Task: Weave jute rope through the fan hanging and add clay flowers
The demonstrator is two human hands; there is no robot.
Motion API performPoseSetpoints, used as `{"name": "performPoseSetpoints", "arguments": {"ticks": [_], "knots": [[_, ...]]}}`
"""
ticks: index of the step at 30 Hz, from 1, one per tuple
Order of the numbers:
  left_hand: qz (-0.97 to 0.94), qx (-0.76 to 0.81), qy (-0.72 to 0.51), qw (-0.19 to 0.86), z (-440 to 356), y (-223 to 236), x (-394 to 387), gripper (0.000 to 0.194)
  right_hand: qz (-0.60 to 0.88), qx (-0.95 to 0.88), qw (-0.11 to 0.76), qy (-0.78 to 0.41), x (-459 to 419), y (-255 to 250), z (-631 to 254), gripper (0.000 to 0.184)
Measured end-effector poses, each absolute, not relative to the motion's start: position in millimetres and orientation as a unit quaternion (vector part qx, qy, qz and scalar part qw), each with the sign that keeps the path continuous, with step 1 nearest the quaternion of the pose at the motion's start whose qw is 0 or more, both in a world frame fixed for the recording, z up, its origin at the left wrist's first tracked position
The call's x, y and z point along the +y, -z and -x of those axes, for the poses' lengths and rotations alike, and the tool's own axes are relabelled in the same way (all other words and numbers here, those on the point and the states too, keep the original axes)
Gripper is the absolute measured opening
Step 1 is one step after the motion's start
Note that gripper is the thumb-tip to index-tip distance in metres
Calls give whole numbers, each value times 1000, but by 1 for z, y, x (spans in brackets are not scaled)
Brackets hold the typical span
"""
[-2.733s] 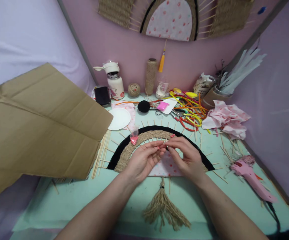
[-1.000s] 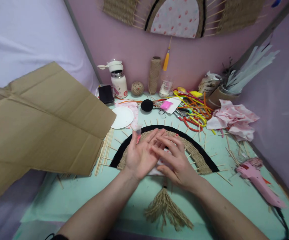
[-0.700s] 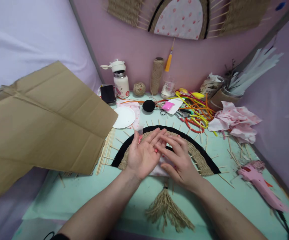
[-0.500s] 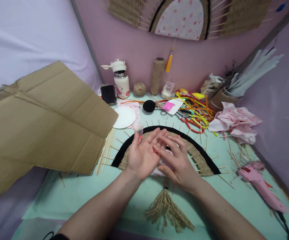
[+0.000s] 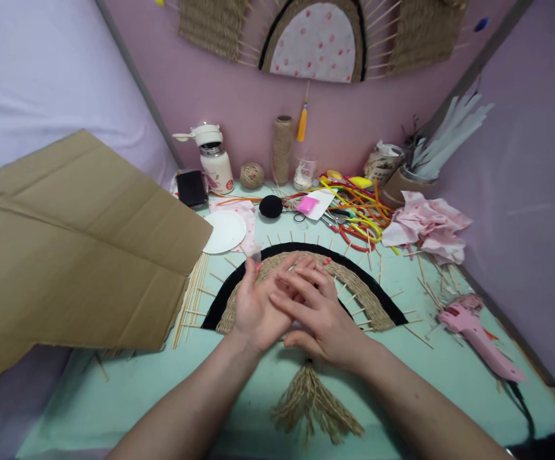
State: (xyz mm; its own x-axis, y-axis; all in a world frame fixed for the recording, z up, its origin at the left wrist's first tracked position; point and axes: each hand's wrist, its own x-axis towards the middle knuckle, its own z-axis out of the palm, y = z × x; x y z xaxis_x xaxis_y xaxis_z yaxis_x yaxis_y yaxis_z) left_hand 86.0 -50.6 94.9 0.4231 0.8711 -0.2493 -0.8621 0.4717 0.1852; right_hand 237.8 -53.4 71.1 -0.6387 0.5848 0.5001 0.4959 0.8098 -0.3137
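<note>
My left hand [image 5: 261, 310] is palm up, its fingers stretched out. Across its palm and fingers lies my right hand [image 5: 318, 316], palm down with fingers extended and slightly spread. Whatever may be between them is hidden. Beneath and behind both hands is a half-round woven twine piece [image 5: 372, 297] with a black rim [image 5: 297, 248] and thin sticks poking outward. Small pinkish-red bits [image 5: 327, 260] rest on its woven band, right of my fingertips. A frayed twine tassel [image 5: 313, 402] hangs toward me below my wrists.
A large cardboard sheet [image 5: 85, 255] covers the left side, with thin sticks [image 5: 191, 300] by its edge. At the right lies a pink glue gun [image 5: 481, 338] near crumpled dotted cloth [image 5: 431, 227]. Behind are a black ball [image 5: 270, 206], pink packet [image 5: 307, 204] and open bottle [image 5: 217, 169].
The view has shifted, so the scene sits farther left. My right hand has slid over my left palm, and the red bit seen between them earlier is now hidden.
</note>
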Motion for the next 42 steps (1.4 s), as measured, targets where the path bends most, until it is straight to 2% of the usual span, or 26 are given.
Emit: {"name": "performPoseSetpoints", "arguments": {"ticks": [3,8,13,18,22,24,28,31,37,42], "knots": [[-9,154,-555,817,-87,-92,-49,65,331,-892,299,-76,-52,-72,-239,54],[13,165,-494,853,-94,-88,-52,61,343,-899,260,-81,-51,-74,-239,62],[16,153,-540,827,-92,-87,-51,59,349,-900,254,-64,-50,-74,-241,60],[23,148,-505,850,-91,-89,-51,61,340,-906,240,-80,-50,-72,-240,68],[13,138,-537,832,-89,-89,-50,62,328,-893,286,-113,-49,-72,-242,67],[15,135,-543,829,-88,-90,-50,61,343,-870,329,-129,-47,-72,-244,62],[10,149,-540,828,-89,-92,-51,62,372,-834,389,-125,-45,-73,-246,36],[3,151,-537,830,-92,-95,-54,63,383,-819,416,-98,-46,-74,-243,23],[-19,165,-544,822,-101,-98,-59,60,400,-806,432,-65,-49,-76,-234,14],[-24,173,-551,816,-102,-96,-60,60,399,-799,440,-93,-50,-76,-235,13]]}}
